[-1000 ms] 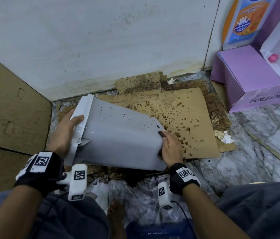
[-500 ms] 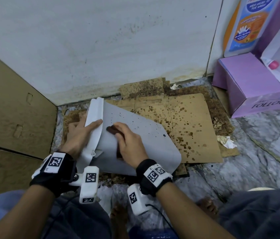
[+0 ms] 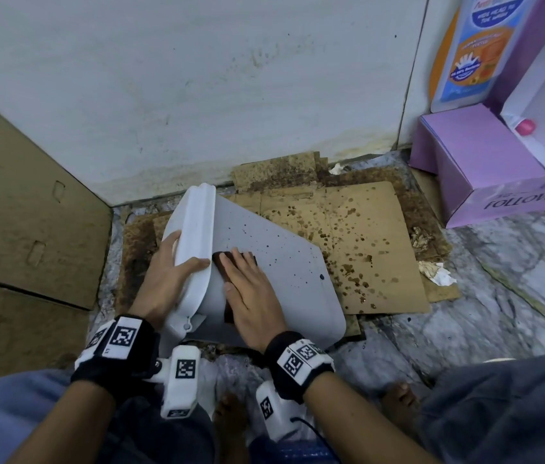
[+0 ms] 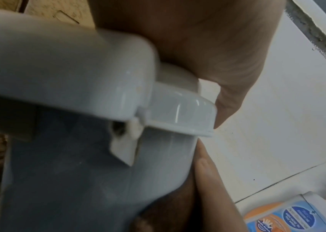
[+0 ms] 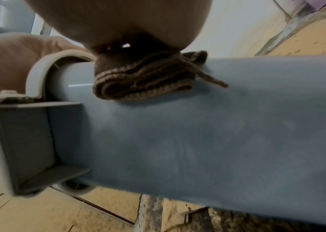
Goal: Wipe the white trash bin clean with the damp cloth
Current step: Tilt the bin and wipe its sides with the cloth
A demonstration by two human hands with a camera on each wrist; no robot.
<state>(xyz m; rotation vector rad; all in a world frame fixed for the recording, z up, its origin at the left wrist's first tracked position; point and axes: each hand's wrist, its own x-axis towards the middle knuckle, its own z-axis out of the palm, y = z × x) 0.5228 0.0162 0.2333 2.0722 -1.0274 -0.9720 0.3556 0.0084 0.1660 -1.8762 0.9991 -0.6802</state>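
The white trash bin (image 3: 281, 262) lies on its side on stained cardboard, its side speckled with dark spots. My left hand (image 3: 170, 276) grips its lid end (image 3: 197, 236), thumb hooked over the rim. My right hand (image 3: 251, 293) lies flat on the bin's side just beside the rim and presses a folded brown cloth (image 3: 222, 261) against it. In the right wrist view the cloth (image 5: 144, 84) sits bunched under the palm on the bin (image 5: 198, 141). The left wrist view shows the lid (image 4: 59, 62) and my left thumb (image 4: 227, 94) over its edge.
A stained cardboard sheet (image 3: 365, 236) covers the floor by the white wall. A purple box (image 3: 475, 169) and a cleaner bottle (image 3: 469, 51) stand at the right. Cardboard panels (image 3: 23, 195) lean at the left. Crumpled paper (image 3: 437, 274) lies on the marble floor.
My right hand slid the cloth from the bin's base end up to the rim and now lies flat there. The bin has turned slightly while the left hand kept its hold.
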